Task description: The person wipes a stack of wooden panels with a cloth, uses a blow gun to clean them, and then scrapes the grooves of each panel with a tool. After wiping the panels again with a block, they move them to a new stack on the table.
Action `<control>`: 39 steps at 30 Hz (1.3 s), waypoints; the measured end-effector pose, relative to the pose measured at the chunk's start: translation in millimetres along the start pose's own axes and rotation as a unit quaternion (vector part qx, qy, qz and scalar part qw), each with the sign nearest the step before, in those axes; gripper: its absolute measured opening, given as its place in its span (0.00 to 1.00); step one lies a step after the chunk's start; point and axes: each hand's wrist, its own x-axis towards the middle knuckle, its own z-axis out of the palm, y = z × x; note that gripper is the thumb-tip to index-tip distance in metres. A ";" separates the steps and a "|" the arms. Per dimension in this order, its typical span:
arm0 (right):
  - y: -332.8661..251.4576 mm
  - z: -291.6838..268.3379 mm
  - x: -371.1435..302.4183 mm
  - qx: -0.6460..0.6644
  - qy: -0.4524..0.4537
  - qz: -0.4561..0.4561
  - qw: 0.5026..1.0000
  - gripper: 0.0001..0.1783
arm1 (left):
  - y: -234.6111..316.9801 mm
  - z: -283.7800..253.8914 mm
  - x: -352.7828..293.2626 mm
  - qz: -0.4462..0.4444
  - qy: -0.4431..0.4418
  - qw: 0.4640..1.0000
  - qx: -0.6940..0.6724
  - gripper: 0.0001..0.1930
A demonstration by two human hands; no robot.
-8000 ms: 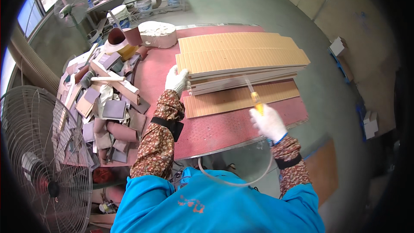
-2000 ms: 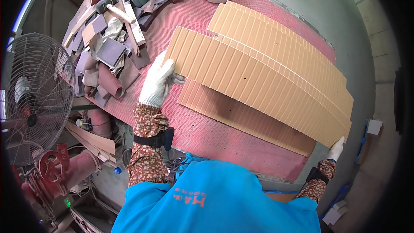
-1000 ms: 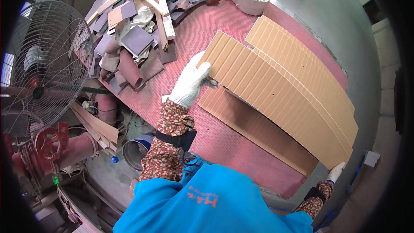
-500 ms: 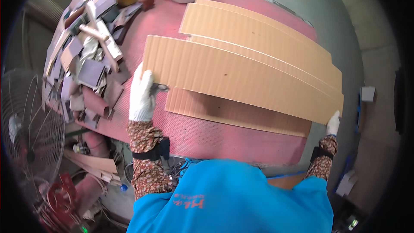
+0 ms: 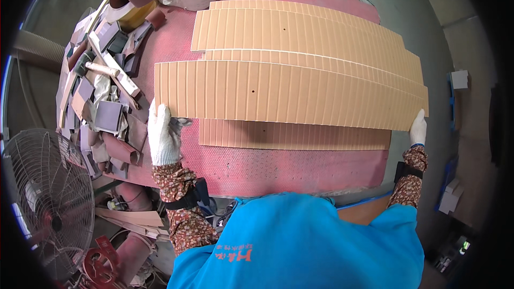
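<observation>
Over the red worktop [image 5: 300, 168] both gloved hands, left hand [image 5: 163, 138] and right hand [image 5: 418, 127], now grip the grooved board [image 5: 278, 93] by its ends, squared up from its earlier slant

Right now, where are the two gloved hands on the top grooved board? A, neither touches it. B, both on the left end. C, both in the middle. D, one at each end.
D: the left hand grips the left end of the top board and the right hand holds its right end.

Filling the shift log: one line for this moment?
left hand: grips panel end | right hand: grips other end | grooved panel: above stack
</observation>
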 end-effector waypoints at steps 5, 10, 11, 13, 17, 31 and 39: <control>-32.7 4.2 -13.3 -0.021 -0.010 0.023 0.999 0.45 | 7.2 3.6 -3.4 0.006 0.026 0.999 0.034 0.22; -35.7 3.1 -16.3 -0.067 -0.007 0.031 0.997 0.46 | 4.3 -7.9 -0.3 0.017 0.029 0.999 0.031 0.24; -38.3 1.8 -18.8 -0.068 0.000 0.039 0.997 0.46 | 4.4 -14.1 2.9 0.013 -0.015 0.999 0.026 0.24; -43.5 -1.3 -24.2 -0.089 0.007 0.044 0.995 0.46 | 3.0 -6.6 2.6 0.007 0.041 0.999 0.035 0.22; -57.1 0.1 -28.2 -0.085 0.007 0.042 0.995 0.46 | 11.4 3.9 -4.0 0.001 0.079 0.995 0.066 0.18; -76.6 -0.6 -41.0 -0.155 -0.013 -0.009 0.988 0.31 | 5.2 -39.4 5.3 -0.006 0.061 0.998 0.023 0.23; -81.1 -10.6 -46.2 -0.112 -0.011 0.081 0.990 0.43 | 6.6 -46.7 7.9 -0.021 0.024 0.999 0.040 0.23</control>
